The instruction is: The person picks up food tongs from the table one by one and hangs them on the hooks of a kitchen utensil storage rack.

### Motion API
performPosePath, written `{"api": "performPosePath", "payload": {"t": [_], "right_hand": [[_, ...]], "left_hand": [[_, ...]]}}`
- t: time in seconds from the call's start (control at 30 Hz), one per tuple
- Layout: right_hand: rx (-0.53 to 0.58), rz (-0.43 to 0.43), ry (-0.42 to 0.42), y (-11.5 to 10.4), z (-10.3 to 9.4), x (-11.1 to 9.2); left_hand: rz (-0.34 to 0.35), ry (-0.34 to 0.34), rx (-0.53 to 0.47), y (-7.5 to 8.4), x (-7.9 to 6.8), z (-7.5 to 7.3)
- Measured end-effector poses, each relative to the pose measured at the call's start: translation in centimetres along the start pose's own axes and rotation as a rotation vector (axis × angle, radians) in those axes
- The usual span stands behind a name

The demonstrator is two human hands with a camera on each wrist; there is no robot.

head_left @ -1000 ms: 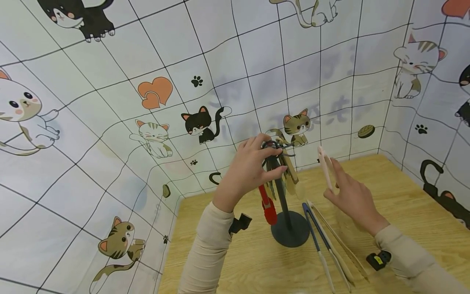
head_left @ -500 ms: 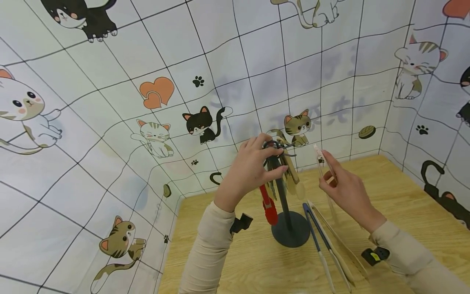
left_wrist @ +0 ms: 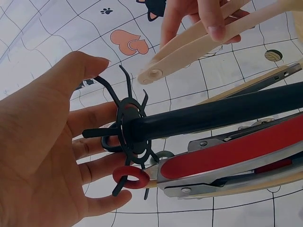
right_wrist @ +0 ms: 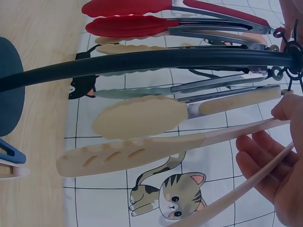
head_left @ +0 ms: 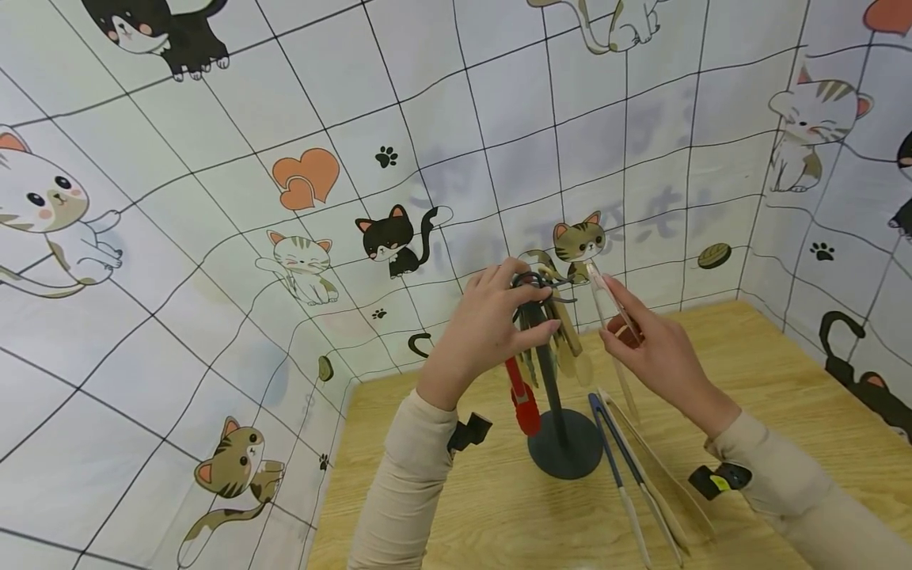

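A makeshift booth of some kind, room unclear; cat-print sheeting (head_left: 509,99) for walls; a wood-grain table (head_left: 484,514) within

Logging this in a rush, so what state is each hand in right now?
Left hand: open, fingers around the top of the dark rack.
Right hand: closed, holding pale tongs.

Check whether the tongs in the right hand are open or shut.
Open: the tongs show two arms spread apart, with a gap between them in the right wrist view.
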State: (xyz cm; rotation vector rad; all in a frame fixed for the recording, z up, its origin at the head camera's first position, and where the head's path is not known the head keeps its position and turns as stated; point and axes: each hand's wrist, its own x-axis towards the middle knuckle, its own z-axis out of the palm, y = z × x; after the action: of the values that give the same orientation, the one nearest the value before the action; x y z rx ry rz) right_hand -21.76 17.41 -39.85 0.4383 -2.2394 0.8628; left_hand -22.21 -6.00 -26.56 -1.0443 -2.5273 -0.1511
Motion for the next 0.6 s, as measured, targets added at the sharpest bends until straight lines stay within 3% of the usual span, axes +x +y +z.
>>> {"api": "performPosePath", "payload": {"t": [0.6], "right_hand": [[0.044,0.026,-0.097,-0.9,-0.3,1.5]], "left_hand": [[0.007,0.013,-0.002,0.0,0.0,0.1]]}}
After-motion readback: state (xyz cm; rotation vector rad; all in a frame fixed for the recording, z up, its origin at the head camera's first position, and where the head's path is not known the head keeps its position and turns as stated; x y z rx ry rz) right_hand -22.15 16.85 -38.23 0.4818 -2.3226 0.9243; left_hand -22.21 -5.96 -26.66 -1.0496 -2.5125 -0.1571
